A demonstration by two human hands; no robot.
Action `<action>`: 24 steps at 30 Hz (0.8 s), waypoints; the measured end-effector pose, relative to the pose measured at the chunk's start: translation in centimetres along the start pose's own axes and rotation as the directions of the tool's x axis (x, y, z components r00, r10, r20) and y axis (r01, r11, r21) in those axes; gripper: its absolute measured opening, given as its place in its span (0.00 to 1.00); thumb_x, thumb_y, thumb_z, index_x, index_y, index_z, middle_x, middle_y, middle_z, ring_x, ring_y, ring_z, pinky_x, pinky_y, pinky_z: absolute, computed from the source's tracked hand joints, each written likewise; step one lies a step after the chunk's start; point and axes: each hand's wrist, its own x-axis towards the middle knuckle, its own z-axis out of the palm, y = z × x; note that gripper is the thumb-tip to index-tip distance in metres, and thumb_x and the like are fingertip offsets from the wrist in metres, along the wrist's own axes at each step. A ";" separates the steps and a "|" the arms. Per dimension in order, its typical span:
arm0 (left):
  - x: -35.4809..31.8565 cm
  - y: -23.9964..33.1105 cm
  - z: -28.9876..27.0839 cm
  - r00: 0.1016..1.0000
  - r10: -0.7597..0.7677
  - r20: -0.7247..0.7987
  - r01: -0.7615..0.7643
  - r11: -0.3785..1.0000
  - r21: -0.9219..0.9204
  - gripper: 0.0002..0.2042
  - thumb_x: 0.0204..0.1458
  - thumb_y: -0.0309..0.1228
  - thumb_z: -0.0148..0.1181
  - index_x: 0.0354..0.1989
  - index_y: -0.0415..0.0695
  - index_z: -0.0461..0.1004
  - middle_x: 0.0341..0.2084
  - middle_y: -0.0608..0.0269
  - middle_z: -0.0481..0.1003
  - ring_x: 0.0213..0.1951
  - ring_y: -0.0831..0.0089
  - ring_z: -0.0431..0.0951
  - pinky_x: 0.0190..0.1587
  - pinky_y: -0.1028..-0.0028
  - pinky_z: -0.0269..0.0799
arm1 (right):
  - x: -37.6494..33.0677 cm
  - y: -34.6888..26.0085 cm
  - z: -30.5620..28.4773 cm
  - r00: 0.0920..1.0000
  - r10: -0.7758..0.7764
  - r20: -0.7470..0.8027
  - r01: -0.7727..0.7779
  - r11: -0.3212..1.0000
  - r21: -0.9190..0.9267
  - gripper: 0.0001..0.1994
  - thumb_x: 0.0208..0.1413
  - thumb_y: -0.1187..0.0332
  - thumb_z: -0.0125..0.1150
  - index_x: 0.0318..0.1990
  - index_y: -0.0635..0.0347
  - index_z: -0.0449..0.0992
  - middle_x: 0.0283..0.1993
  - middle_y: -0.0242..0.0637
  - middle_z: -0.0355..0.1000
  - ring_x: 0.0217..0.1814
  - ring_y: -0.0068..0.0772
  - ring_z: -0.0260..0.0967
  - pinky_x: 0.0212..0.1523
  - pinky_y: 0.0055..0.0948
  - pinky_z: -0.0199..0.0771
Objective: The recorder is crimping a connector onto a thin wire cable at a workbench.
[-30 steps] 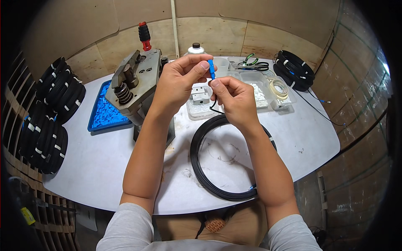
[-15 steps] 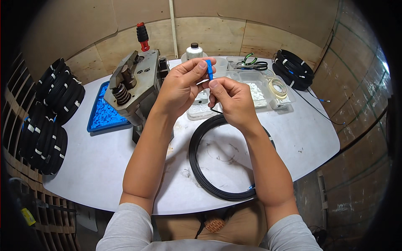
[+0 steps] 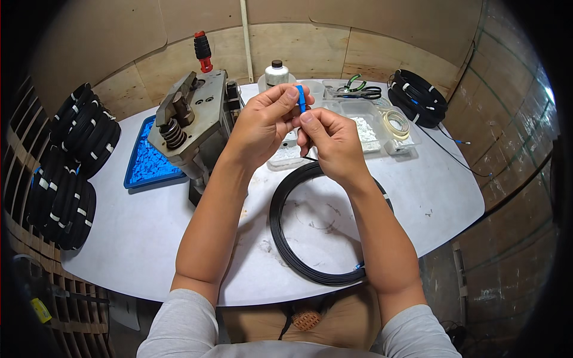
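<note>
The small blue connector piece (image 3: 301, 98) sits just above the centre of the frame, held upright over the table between both hands. The left hand (image 3: 261, 125) pinches its upper end between thumb and forefinger, the other fingers curled in. The right hand (image 3: 330, 143) pinches its lower end from below with thumb and forefinger, the remaining fingers folded toward the palm. The two hands touch at the fingertips around the piece.

Directly below the hands, at centre frame, a coil of black cable (image 3: 310, 238) lies flat on the white table (image 3: 149, 238); the right forearm crosses over its right side. A small blue end shows at the coil's lower right edge.

Behind the hands, a clear plastic tray (image 3: 286, 156) rests on the table, partly hidden by the wrists. To its right are further clear compartments with white parts (image 3: 365, 128) and a roll of tape (image 3: 396, 123). Above these, in the upper centre, stand a white bottle with a black cap (image 3: 276, 74) and green-handled cutters (image 3: 356, 88).

Left of the hands stands a grey metal press (image 3: 191, 125) with a spring and a red-and-black handle (image 3: 203, 46). Further left, a blue tray of blue parts (image 3: 146, 164) lies flat. Bundled black cable coils are stacked at the left edge (image 3: 71, 161) and at the upper right (image 3: 418, 95).
</note>
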 end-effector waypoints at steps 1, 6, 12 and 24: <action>0.0 0.0 0.0 1.000 0.013 -0.016 -0.013 1.000 0.021 0.13 0.62 0.35 0.53 0.46 0.38 0.73 0.39 0.59 0.75 0.40 0.74 0.75 0.44 0.73 0.73 | 0.0 0.0 0.0 1.000 -0.005 0.011 0.005 1.000 -0.015 0.12 0.65 0.66 0.53 0.33 0.62 0.77 0.22 0.26 0.68 0.22 0.14 0.62 0.22 0.17 0.60; -0.1 0.1 0.3 0.999 0.026 -0.033 -0.025 0.999 0.029 0.13 0.62 0.36 0.54 0.45 0.36 0.74 0.38 0.60 0.75 0.40 0.74 0.75 0.46 0.73 0.73 | -0.1 0.3 0.1 1.000 -0.026 -0.014 0.026 1.000 -0.015 0.12 0.65 0.66 0.52 0.32 0.62 0.76 0.21 0.24 0.66 0.22 0.13 0.60 0.22 0.17 0.60; -0.1 0.0 0.2 0.999 0.015 -0.041 -0.014 1.000 0.015 0.14 0.62 0.36 0.54 0.45 0.36 0.74 0.38 0.60 0.75 0.40 0.74 0.75 0.45 0.73 0.73 | -0.1 0.5 0.3 0.998 -0.057 -0.041 0.057 0.998 -0.017 0.12 0.65 0.67 0.52 0.32 0.62 0.76 0.21 0.23 0.65 0.21 0.12 0.58 0.22 0.17 0.58; -0.1 -0.2 0.2 0.999 0.008 -0.034 -0.008 1.000 0.006 0.13 0.62 0.35 0.53 0.45 0.37 0.73 0.39 0.59 0.75 0.40 0.75 0.75 0.45 0.74 0.73 | -0.1 0.6 0.3 0.996 -0.065 -0.057 0.063 0.997 -0.037 0.12 0.64 0.66 0.53 0.31 0.62 0.76 0.20 0.23 0.65 0.20 0.11 0.57 0.21 0.17 0.57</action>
